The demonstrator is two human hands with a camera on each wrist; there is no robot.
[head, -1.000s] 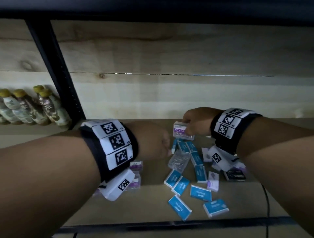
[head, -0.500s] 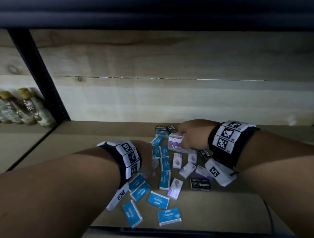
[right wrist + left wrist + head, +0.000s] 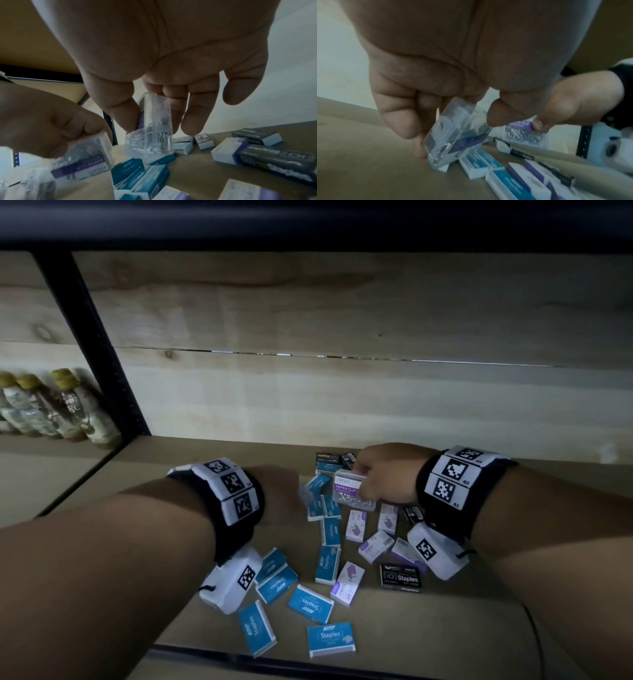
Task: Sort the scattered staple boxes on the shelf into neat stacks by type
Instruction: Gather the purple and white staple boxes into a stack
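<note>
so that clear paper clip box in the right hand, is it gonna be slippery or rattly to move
Probably somewhat slippery: the clear paper clip box has smooth, glossy plastic walls, pinched by the right hand between thumb and fingers. Likely rigid, since its edges stay straight under that pinch. The loose clips inside would probably shift and rattle when tilted.

bare forearms, no sleeves | black wristbands [image 3: 239,518] with white square-code marker tiles | white camera blocks [image 3: 435,553] below wrists, each bearing one black code | thin black cord loops
</note>
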